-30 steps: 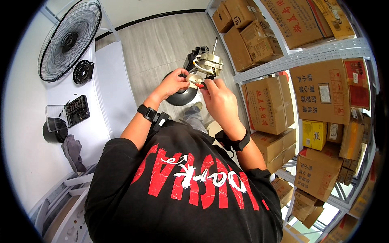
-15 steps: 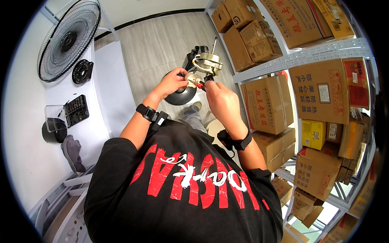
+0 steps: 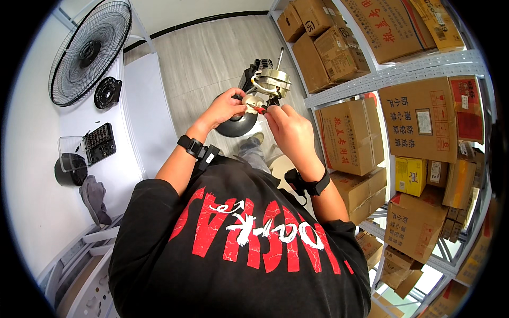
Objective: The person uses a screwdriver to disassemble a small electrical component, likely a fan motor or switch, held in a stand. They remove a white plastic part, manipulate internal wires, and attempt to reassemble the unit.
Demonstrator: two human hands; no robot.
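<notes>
Slightly farther right than a second ago, our right hand (image 3: 290, 130) curls closed around a slim red tool (image 3: 259, 109) angled toward our left hand (image 3: 228, 110). Our left thumb and fingertips pinch a small cream part (image 3: 252, 100) between both hands, seemingly to steady it, with the metal motor (image 3: 274, 82) just beyond our right fingers and the round black base (image 3: 237, 129) beneath our left.

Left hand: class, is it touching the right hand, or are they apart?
Apart. The head view shows a gap between left hand and right hand, spanned by a cream-coloured part and red tool.
</notes>
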